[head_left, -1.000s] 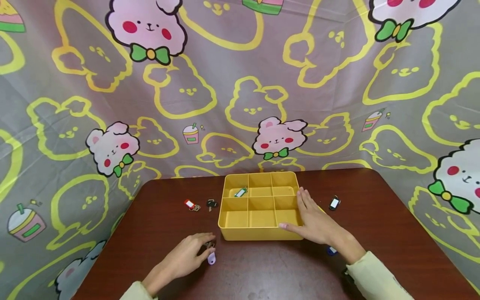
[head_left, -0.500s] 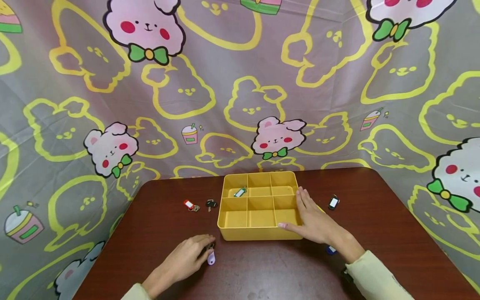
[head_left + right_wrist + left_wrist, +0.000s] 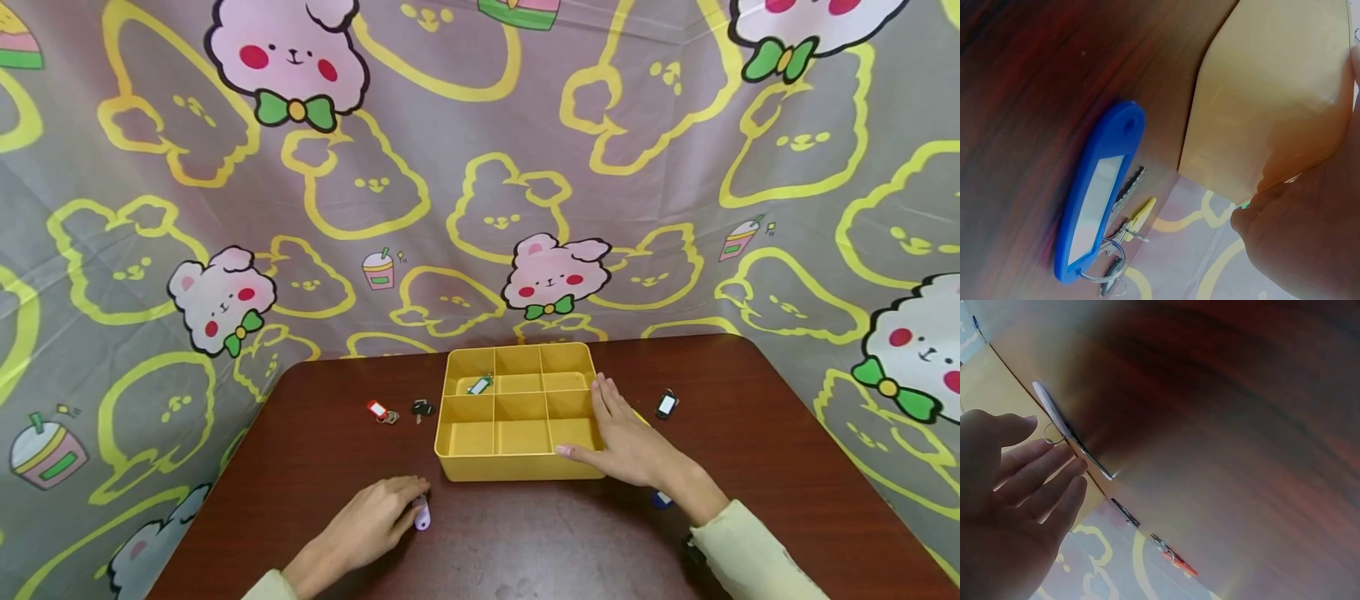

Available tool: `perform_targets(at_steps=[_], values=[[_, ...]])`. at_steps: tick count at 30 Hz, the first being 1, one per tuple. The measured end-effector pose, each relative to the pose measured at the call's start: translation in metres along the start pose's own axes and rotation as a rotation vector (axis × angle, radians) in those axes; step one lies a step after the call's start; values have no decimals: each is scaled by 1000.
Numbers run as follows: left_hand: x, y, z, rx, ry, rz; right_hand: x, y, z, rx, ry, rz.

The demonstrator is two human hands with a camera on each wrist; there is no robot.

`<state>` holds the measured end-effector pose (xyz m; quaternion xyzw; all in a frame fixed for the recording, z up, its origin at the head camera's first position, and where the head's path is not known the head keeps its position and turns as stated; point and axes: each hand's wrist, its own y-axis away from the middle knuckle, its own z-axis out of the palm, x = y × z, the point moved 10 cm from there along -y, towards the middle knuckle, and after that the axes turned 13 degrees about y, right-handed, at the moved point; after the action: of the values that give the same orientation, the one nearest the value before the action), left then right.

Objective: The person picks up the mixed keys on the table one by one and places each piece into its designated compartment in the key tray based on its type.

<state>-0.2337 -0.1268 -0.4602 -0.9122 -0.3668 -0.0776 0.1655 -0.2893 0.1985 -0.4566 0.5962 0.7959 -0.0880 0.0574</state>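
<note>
My left hand [image 3: 375,518] is low over the table at a purple key tag [image 3: 423,518]. In the left wrist view the tag's thin metal ring [image 3: 1046,437] lies between the thumb and the bent index finger, which stand apart. Its key [image 3: 1092,460] runs past the fingertips. My right hand [image 3: 630,442] rests on the right side of a yellow six-section box [image 3: 525,468], fingers straight along the rim and thumb over the front edge. A green key tag [image 3: 480,385] lies in the box's back left section.
Left of the box lie a red key tag [image 3: 379,409] with keys and a black-headed key [image 3: 422,408]. A black key tag [image 3: 666,405] is to its right. Beside my right wrist lies a blue key tag [image 3: 1094,200], with a yellow tag [image 3: 1141,219] beyond. A patterned cloth [image 3: 420,208] hangs behind.
My left hand has shifted slightly down at the purple key tag, and its fingers now cover more of the ring and key. The right hand and box keep their place.
</note>
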Motion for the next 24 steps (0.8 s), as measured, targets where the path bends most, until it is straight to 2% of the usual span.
perform_targets(at_steps=[5,12,24], values=[[-1,1,2,-12,3,5,0,0,1,1,-7,-1],[1,1,1,12,-37,59,0,-1,-1,-2,-1,-1],[1,0,4,27,-60,73,-1,0,0,3,-13,-2]])
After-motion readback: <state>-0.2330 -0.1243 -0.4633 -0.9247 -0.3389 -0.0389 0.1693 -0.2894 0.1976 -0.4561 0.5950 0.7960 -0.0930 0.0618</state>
